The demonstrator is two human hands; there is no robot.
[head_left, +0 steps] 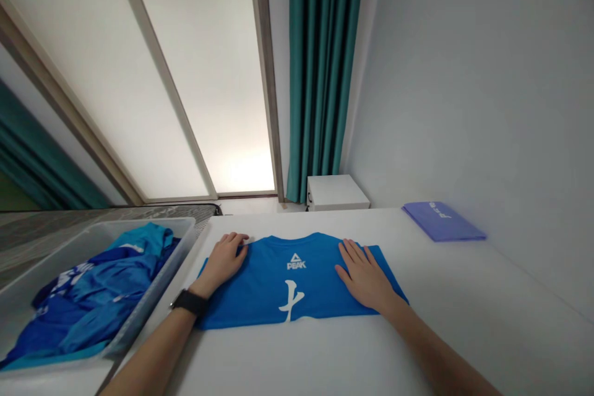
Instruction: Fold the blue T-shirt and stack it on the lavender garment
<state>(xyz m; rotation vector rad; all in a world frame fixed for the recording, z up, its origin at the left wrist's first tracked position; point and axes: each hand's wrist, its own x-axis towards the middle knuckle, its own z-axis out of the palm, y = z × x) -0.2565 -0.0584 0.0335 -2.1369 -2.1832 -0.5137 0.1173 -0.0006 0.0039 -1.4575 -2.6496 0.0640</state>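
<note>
A blue T-shirt (297,291) with a white PEAK logo and a white character lies folded across on the white table, its neckline at the far side. My left hand (226,258), a dark watch (190,302) on its wrist, rests on the shirt's left shoulder edge with fingers slightly bent and apart. On the right part of the shirt, my right hand (364,273) lies flat with its fingers stretched forward. Neither hand grips the cloth.
To the left stands a translucent plastic bin (185,241) holding a pile of crumpled blue clothes (116,278). A folded purple garment (443,223) lies at the table's far right by the wall. Beyond the table (301,359) are a white cabinet (338,193) and a green curtain (325,74).
</note>
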